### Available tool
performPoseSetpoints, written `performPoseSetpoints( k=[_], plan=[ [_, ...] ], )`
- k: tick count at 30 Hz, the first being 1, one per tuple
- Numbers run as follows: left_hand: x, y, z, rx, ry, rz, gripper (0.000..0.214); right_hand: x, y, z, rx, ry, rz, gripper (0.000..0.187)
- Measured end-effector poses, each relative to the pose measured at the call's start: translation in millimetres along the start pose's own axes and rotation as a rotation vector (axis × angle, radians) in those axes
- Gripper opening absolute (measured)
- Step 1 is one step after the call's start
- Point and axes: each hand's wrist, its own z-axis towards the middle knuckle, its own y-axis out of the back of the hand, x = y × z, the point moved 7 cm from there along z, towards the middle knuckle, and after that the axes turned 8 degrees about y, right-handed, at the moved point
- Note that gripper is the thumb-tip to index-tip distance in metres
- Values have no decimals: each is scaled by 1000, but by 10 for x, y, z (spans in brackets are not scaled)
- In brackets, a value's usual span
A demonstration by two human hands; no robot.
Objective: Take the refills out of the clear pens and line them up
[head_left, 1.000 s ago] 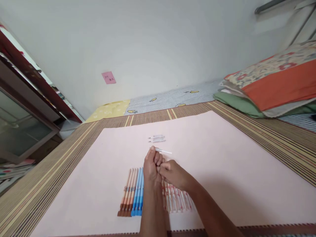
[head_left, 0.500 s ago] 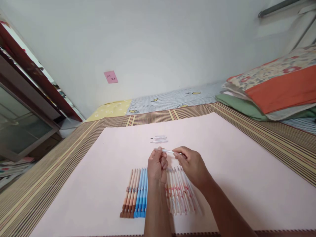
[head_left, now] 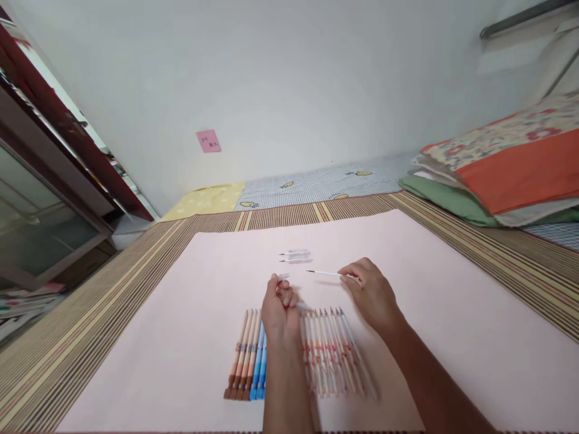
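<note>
My right hand [head_left: 368,289] pinches a thin white stick [head_left: 328,273] with a dark pointed tip, held level above the pink sheet, tip to the left. Between the thumb and fingertips of my left hand [head_left: 281,301] is a small clear cap [head_left: 283,276]. The stick's tip and the cap are apart. Farther back lie two similar white sticks [head_left: 296,260], with clear pieces beside them. Under my left arm a row of pens runs across: brown-and-peach pens [head_left: 244,355] at left, blue pens [head_left: 259,361] partly hidden, and pale pens with red patterns [head_left: 332,352] at right.
The pink sheet [head_left: 149,337] lies on a striped mat [head_left: 136,289]. Folded bedding [head_left: 511,169] is piled at the right. A pink note [head_left: 208,141] is stuck to the wall behind, and a glass-panelled cabinet [head_left: 31,223] stands at the left.
The white stick has come out of the clear cap, with my right hand moving right and baring its dark tip. My left hand keeps the cap and has shifted slightly left.
</note>
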Motion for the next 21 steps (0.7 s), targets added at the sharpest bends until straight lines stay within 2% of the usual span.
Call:
performPoseSetpoints(
  k=[4, 6, 8, 10, 13, 17, 21],
  plan=[
    [-46, 48, 11, -36, -11, -51, 26, -112, -256, 218, 160, 20, -87, 14],
    [-35, 53, 16, -51, -13, -61, 24, -91, -362, 337, 197, 10, -42, 13],
    [-4, 43, 26, -52, -2, -51, 22, -41, -446, 419, 204, -58, 132, 9],
    [35, 31, 40, -48, 22, -25, 18, 46, -537, 443, 227, -141, 398, 5],
    [67, 41, 57, -62, 44, 15, 12, 224, -645, 409, 304, -145, 634, 5],
    [39, 26, 48, -51, 9, 91, 18, 258, -735, 307, 402, -114, 549, 5],
    [69, -51, 33, 12, 26, 139, 17, 281, -837, 211, 563, -91, 551, 6]
  ],
)
